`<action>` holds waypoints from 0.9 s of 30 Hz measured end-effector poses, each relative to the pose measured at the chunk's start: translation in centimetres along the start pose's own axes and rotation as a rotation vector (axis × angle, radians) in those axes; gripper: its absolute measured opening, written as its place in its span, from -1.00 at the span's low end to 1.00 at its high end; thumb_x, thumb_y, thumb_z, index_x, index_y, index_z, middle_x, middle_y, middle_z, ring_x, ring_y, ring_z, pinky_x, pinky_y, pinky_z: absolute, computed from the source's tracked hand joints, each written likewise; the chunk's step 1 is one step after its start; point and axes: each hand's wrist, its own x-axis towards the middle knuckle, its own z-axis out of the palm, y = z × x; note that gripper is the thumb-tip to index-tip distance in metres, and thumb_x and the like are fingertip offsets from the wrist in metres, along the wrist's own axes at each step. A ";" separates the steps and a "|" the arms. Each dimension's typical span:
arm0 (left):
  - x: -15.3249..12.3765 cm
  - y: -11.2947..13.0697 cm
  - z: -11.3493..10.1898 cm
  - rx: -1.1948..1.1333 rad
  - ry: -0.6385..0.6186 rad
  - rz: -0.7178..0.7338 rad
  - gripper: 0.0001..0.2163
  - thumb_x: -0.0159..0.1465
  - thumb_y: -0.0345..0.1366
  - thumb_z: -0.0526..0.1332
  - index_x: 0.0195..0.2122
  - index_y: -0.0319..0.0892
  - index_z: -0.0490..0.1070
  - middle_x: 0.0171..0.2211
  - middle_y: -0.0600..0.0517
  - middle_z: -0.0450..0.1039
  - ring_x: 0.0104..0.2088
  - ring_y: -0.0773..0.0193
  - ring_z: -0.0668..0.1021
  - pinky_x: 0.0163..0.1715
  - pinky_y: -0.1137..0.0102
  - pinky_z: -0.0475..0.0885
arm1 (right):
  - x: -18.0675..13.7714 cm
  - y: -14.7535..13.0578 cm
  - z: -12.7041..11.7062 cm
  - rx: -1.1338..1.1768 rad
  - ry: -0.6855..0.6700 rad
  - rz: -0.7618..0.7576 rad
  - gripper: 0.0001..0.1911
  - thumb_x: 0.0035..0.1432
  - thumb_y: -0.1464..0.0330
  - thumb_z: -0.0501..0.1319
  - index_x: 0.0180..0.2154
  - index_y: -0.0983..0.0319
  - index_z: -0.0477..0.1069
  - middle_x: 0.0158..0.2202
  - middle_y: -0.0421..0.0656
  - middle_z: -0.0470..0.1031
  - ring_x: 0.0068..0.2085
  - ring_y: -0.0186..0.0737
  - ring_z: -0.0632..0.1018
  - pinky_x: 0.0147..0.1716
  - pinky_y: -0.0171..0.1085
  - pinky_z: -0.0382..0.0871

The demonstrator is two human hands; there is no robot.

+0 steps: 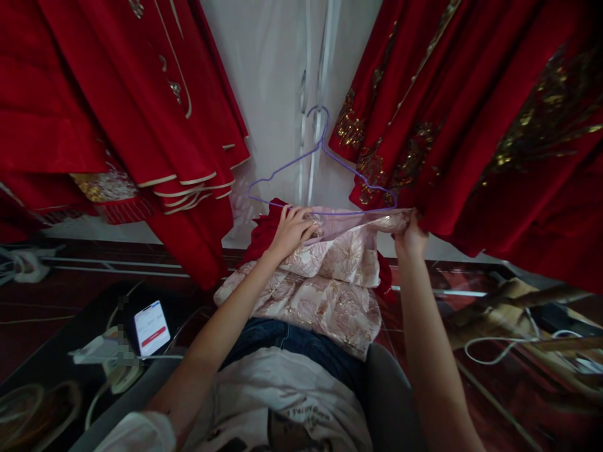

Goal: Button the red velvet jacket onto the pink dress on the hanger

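Across my lap lies a pale pink floral brocade cloth point(325, 301), folded in layers. Its upper edge lies along the bottom bar of a purple wire hanger point(283, 168), whose hook points up toward the wall. My left hand point(296, 229) grips the cloth near the left part of that bar, fingers over the edge and thumb lower. At the right end, my right hand point(412, 237) pinches the cloth's corner and pulls the edge out sideways. Red fabric point(261, 237) shows behind the brocade. What the right fingertips cover is hidden.
Red garments with gold trim point(188, 138) hang on the left, and red sequinned garments point(452, 144) on the right, close to my right hand. A lit phone point(151, 329) lies on a black surface with cables at lower left. Wooden bars point(513, 304) stand at right.
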 end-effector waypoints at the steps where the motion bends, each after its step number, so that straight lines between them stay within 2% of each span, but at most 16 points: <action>1: -0.1 0.0 -0.3 0.000 -0.010 0.005 -0.73 0.37 -0.17 0.06 -0.24 -0.06 0.56 0.11 0.01 0.40 0.11 0.11 0.34 0.26 0.04 0.05 | 0.0 0.0 0.1 -0.018 -0.020 -0.005 -0.61 0.12 0.13 0.13 -0.06 0.18 0.30 -0.03 -0.01 0.46 -0.03 -0.08 0.55 -0.25 -0.15 0.54; 5: -0.2 -0.3 -1.3 -0.030 -0.047 -0.014 -0.71 0.38 -0.16 0.04 -0.26 -0.06 0.56 0.08 0.00 0.43 0.10 0.11 0.36 0.23 0.01 0.08 | 0.2 -0.4 1.0 -0.046 -0.072 -0.136 -0.58 0.12 0.08 0.11 -0.06 0.18 0.30 -0.03 -0.02 0.45 0.01 -0.07 0.52 -0.13 -0.10 0.50; 7: -0.3 -0.2 -1.5 -0.054 -0.039 -0.035 -0.71 0.37 -0.14 0.05 -0.26 -0.06 0.56 0.06 0.00 0.44 0.09 0.11 0.37 0.22 0.01 0.09 | 0.5 -1.5 1.8 -0.120 -0.093 -0.238 -0.60 0.13 0.07 0.10 -0.10 0.19 0.32 -0.09 -0.05 0.47 -0.04 -0.09 0.53 -0.09 -0.08 0.46; 10: -0.4 0.4 -1.7 -0.076 -0.019 -0.055 -0.72 0.34 -0.08 0.10 -0.30 -0.05 0.56 0.05 0.01 0.45 0.08 0.11 0.37 0.23 0.01 0.09 | 0.3 -4.4 3.5 -0.401 -0.210 -0.477 -0.62 0.16 0.07 0.08 -0.19 0.22 0.40 -0.24 -0.09 0.51 -0.16 -0.11 0.53 -0.12 -0.10 0.44; 12: -0.4 0.8 -1.7 -0.091 -0.013 -0.058 -0.72 0.31 -0.03 0.14 -0.34 -0.05 0.55 0.05 0.01 0.45 0.08 0.10 0.37 0.23 0.02 0.08 | -0.5 -6.6 5.0 -0.582 -0.311 -0.661 -0.62 0.19 0.07 0.08 -0.22 0.23 0.45 -0.26 -0.08 0.52 -0.18 -0.10 0.52 -0.14 -0.12 0.41; 14: -0.3 1.2 -1.4 -0.113 -0.005 -0.066 -0.70 0.28 0.00 0.16 -0.37 -0.06 0.54 0.04 0.00 0.44 0.07 0.10 0.38 0.24 0.03 0.07 | -1.8 -8.3 6.5 -0.687 -0.377 -0.769 -0.63 0.22 0.10 0.07 -0.19 0.22 0.47 -0.22 -0.08 0.54 -0.16 -0.11 0.51 -0.12 -0.16 0.38; 16: -0.1 1.5 -1.1 -0.139 0.009 -0.085 -0.70 0.29 0.01 0.15 -0.38 -0.07 0.53 0.04 0.00 0.44 0.07 0.12 0.38 0.23 0.05 0.08 | -3.0 -9.0 7.7 -0.767 -0.412 -0.776 -0.64 0.24 0.12 0.06 -0.17 0.21 0.48 -0.21 -0.07 0.55 -0.16 -0.11 0.51 -0.12 -0.19 0.35; 19: -0.1 1.8 -0.8 -0.170 0.041 -0.121 -0.70 0.31 0.00 0.12 -0.35 -0.07 0.52 0.00 0.01 0.47 0.05 0.15 0.39 0.23 0.08 0.09 | -4.1 -8.3 8.6 -0.843 -0.452 -0.686 -0.65 0.25 0.14 0.05 -0.16 0.20 0.46 -0.22 -0.07 0.56 -0.17 -0.09 0.52 -0.16 -0.22 0.32; 21: -0.2 1.8 -1.0 -0.181 0.052 -0.132 -0.69 0.33 -0.02 0.10 -0.35 -0.08 0.50 -0.02 0.02 0.48 0.04 0.18 0.40 0.23 0.10 0.08 | -4.3 -7.6 8.5 -0.843 -0.467 -0.661 -0.66 0.26 0.13 0.04 -0.17 0.20 0.44 -0.26 -0.09 0.55 -0.21 -0.11 0.52 -0.17 -0.22 0.31; 24: 0.1 1.3 -1.9 -0.223 0.032 -0.106 -0.70 0.37 -0.07 0.05 -0.33 -0.10 0.46 0.00 0.03 0.48 0.06 0.21 0.40 0.24 0.15 0.10 | -4.5 -7.2 7.9 -0.815 -0.456 -0.721 -0.62 0.28 0.08 0.02 -0.20 0.21 0.42 -0.31 -0.11 0.52 -0.27 -0.15 0.50 -0.15 -0.21 0.30; 27: 0.8 -0.4 -3.1 -0.321 0.052 -0.121 -0.72 0.40 -0.12 0.00 -0.27 -0.12 0.42 -0.03 -0.01 0.48 0.02 0.23 0.44 0.14 0.25 0.24 | -4.5 -7.9 7.3 -0.801 -0.456 -0.767 -0.59 0.27 0.03 0.02 -0.23 0.21 0.41 -0.35 -0.12 0.49 -0.30 -0.17 0.47 -0.16 -0.21 0.30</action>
